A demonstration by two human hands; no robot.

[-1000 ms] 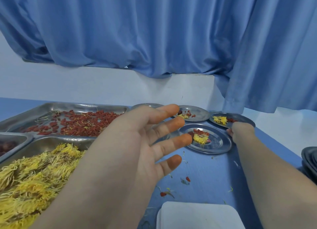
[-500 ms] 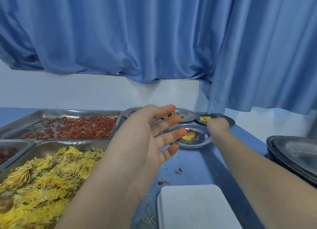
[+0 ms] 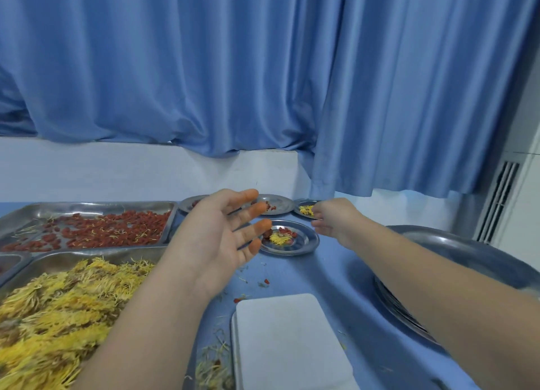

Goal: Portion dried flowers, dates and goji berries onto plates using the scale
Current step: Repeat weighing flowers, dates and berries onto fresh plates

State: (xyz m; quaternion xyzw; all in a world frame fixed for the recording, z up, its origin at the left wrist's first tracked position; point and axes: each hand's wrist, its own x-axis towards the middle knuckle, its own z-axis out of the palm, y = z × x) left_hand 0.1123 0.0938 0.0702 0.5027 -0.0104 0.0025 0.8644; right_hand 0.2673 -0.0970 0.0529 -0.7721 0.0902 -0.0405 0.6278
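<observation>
The white scale (image 3: 289, 340) lay flat at the near edge of a blue table (image 3: 336, 275), with nothing on its top. Loose petals and a few red berries (image 3: 264, 281) were scattered on the cloth just beyond its far-left corner. Left of the scale sat a steel tray (image 3: 87, 207) whose near compartment was heaped with shaggy yellow dried flowers (image 3: 58, 310). Its farther compartment held a thin spread of wrinkled red goji berries (image 3: 102, 232). Right of the scale stood a stack of empty plates (image 3: 467, 252), with a bare blue lane between the two.

Beyond the scale and slightly left, the left hand (image 3: 216, 237) hovered palm-up with its fingers spread and released, the tips stained orange. Beyond the scale to the right, the right hand (image 3: 330, 220) was seen from behind. Whether it gripped anything could not be told.

Between the two hands, straight beyond the scale, a filled plate (image 3: 306, 243) carried a small yellow flower tuft, red berries and one dark date. Three more plates lay farther off near the table's back edge. The left plate (image 3: 188, 204) was mostly hidden, the middle plate (image 3: 279, 202) had red bits, and the right plate (image 3: 301, 207) had yellow flowers.

Behind the table rose a white wall (image 3: 117, 170), then long blue curtains (image 3: 204, 68). A slatted vent (image 3: 496, 202) stood far right of the scale.
</observation>
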